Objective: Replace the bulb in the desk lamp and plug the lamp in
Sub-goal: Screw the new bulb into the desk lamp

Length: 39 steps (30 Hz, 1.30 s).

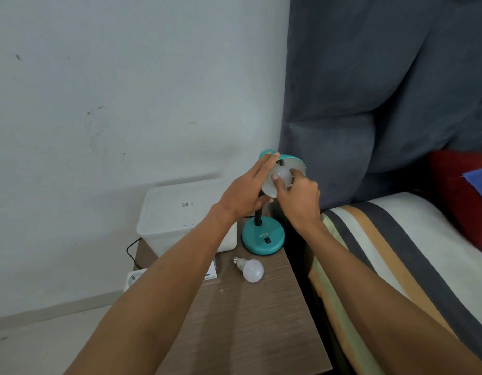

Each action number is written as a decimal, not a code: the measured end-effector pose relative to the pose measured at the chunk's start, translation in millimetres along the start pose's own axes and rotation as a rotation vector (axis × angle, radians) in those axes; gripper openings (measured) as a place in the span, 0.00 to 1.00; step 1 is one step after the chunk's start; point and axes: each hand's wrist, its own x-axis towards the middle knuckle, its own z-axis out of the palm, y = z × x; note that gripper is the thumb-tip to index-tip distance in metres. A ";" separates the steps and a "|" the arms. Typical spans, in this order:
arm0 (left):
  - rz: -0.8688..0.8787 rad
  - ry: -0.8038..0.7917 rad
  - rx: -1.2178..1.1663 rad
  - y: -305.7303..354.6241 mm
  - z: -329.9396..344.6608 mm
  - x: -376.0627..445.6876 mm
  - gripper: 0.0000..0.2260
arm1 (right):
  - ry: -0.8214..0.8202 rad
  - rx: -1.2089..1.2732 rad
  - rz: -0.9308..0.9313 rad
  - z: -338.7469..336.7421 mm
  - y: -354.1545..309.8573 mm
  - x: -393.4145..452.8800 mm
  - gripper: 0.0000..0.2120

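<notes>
You work at a brown wood-grain table (242,318) set against a pale wall (112,90), with a striped bed (391,255) along its right edge and a grey padded headboard (383,77) behind. A white lidded box (180,212) fills the far left corner. The teal desk lamp (262,236) stands at the far right corner, its shade (291,163) tipped so the opening faces you. Your left hand (245,193) lies open against the shade's left rim. Your right hand (299,196) pinches the bulb (283,175) sitting in the shade. A second bulb (250,269) lies on its side just before the base, screw cap pointing far-left, globe toward you.
</notes>
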 end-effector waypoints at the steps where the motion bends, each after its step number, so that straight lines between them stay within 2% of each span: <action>1: 0.000 0.000 0.001 0.0 0.1 0.2 0.45 | 0.005 0.014 0.050 -0.8 -2.0 0.6 0.23; 3: -0.001 -0.003 0.004 -0.3 0.0 0.9 0.45 | 0.035 0.035 0.074 -2.2 -4.6 0.2 0.23; 5: 0.002 -0.003 0.009 -0.3 0.3 0.6 0.46 | 0.070 0.031 -0.019 -3.1 -5.7 -2.8 0.21; 7: 0.004 -0.004 0.005 -0.3 0.6 0.3 0.46 | 0.036 0.004 -0.118 -2.6 -5.5 -5.5 0.19; 9: -0.002 -0.002 -0.006 -0.2 0.4 0.1 0.46 | -0.019 -0.043 -0.151 -0.6 -2.9 -6.6 0.23; 11: -0.006 -0.003 -0.004 0.5 -0.5 -0.1 0.46 | -0.033 -0.052 -0.144 1.4 0.2 -6.1 0.26; 14: 0.008 0.005 0.002 0.6 -0.9 0.0 0.45 | -0.012 0.015 0.031 1.1 -1.0 -1.1 0.24; 16: 0.013 0.004 0.005 -0.4 -0.2 1.0 0.45 | 0.002 0.017 0.078 -0.6 -3.6 -0.2 0.26; 19: 0.010 -0.001 0.004 -1.1 1.1 1.5 0.45 | 0.064 0.012 -0.045 -3.4 -6.0 -3.4 0.24; 22: 0.001 -0.001 0.004 -1.8 1.7 1.5 0.46 | -0.001 -0.038 -0.150 -2.8 -3.7 -4.3 0.26; 24: -0.002 0.001 0.004 -2.3 1.7 1.5 0.46 | -0.035 -0.052 -0.126 0.2 -0.3 -2.9 0.29; 29: -0.002 0.001 0.007 -2.9 0.4 2.6 0.47 | -0.014 0.009 -0.014 -0.3 -1.2 3.4 0.30; 35: -0.012 0.001 0.014 0.1 1.1 1.6 0.48 | -0.053 -0.114 -0.189 -1.4 -0.8 1.0 0.32; 39: -0.014 -0.004 0.016 -1.7 0.7 2.2 0.48 | -0.039 -0.044 -0.137 4.0 -3.4 2.2 0.28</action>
